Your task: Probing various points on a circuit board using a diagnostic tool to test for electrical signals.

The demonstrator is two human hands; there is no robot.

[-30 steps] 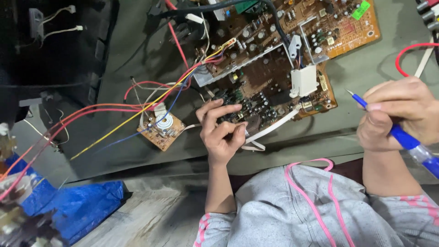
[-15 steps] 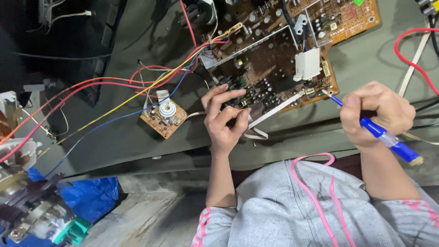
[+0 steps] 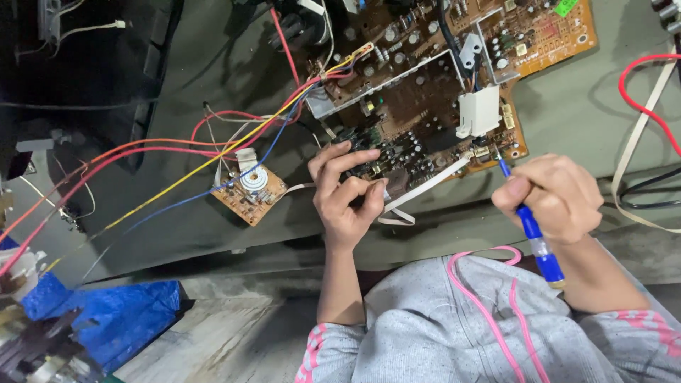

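Large brown circuit board point(image 3: 425, 92) lies just beyond both hands. Left hand point(image 3: 345, 195) rests fingers on its near edge, loosely curled, gripping nothing. Right hand point(image 3: 553, 195) clamped around blue-handled tool point(image 3: 533, 237), tip touching board's corner. Small round-dialled board point(image 3: 250, 191) left of left hand.

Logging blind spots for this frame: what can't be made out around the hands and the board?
Head view only:
- Tip of the blue tool: too small to tell whether it touches the circuit board.
- White flat strip: near end hidden under the left hand.
- Right hand: fingers cover the tool's middle.
- Board's top: cut by the frame edge.
- Small round board: parts too small.
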